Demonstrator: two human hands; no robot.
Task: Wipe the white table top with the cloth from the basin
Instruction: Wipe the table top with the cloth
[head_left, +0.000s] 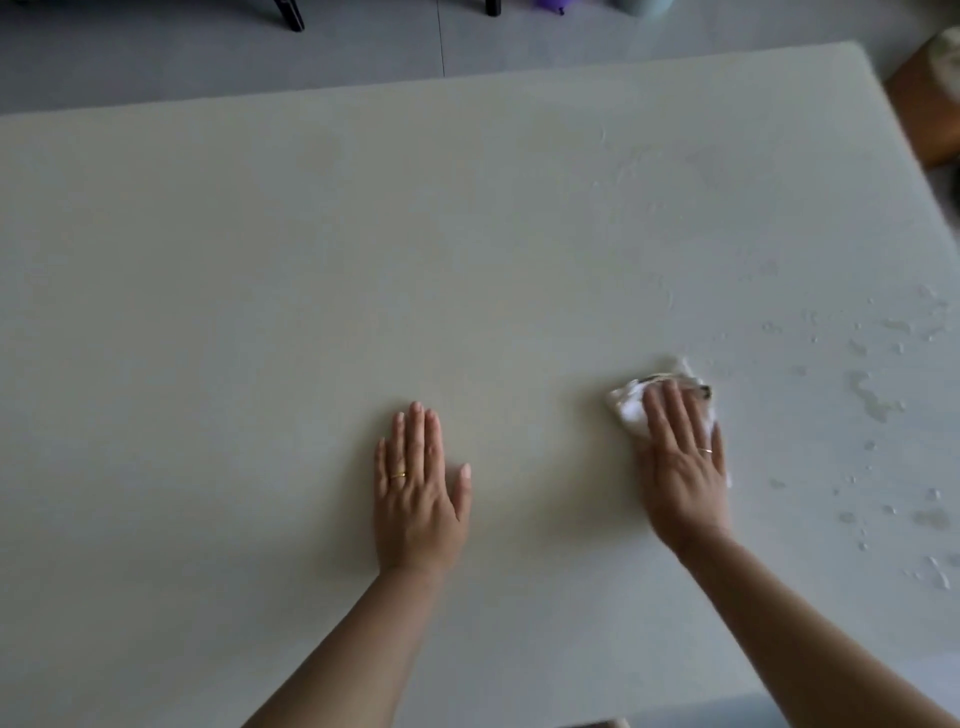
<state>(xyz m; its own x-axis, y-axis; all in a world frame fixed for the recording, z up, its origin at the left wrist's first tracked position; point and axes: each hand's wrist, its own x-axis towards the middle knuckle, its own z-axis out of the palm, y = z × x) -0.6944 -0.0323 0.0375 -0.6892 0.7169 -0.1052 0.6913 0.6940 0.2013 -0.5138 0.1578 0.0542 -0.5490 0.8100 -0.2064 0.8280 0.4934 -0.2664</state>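
Head view first gives us the cloth (628, 410), a white crumpled wad on the right half of the white table top (363, 249), nearer our edge than the far one. It lies under the right hand (683, 467), whose fingers are straight and spread flat over it, pressing rather than gripping. We judge that a flat palm is used because it pushes the most fabric against the surface for a wiping stroke.

The cloth has no clear front. What shows of it fans out past the fingertips and runs roughly left to right, with a thin strip peeking out along the little-finger side, and a darker smudge sits at its far right corner. Most of it is covered, so we cannot fix its long axis with confidence – crosswise to the fingers is our best reading.

Water droplets (872, 395) and small puddles lie just to the right of the cloth and down toward the near right corner, so we take that wet patch to be work not yet done.

The left hand (418, 499) rests well apart to the left, flat on bare table, fingers straight and together, thumb out, holding nothing – likely a brace while we lean. Beyond the far edge is grey floor (208, 67); no basin is in view
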